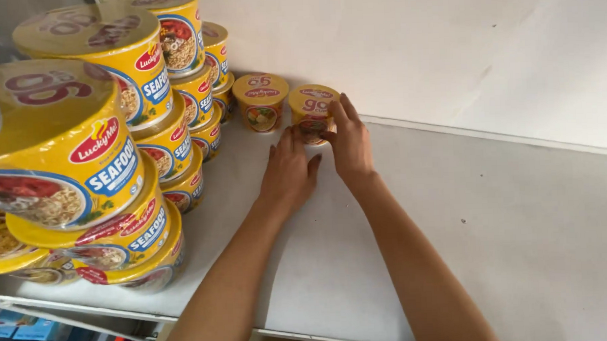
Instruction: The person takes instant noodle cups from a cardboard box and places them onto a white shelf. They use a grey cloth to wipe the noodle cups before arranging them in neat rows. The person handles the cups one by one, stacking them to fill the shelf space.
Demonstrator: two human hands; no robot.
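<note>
Two small yellow noodle cups stand side by side at the back of a white shelf [493, 211], against the wall. My right hand [348, 141] grips the right cup [311, 108] from its right side, fingers reaching over its lid. My left hand [289, 172] lies palm down in front of it, fingertips touching the cup's base. The left cup [261, 101] stands free just beside it.
Stacks of larger yellow noodle cups [123, 123] fill the shelf's left side, from the front edge back to the wall. The white wall [447, 44] closes the back. Blue boxes [27, 335] show on a lower shelf at bottom left.
</note>
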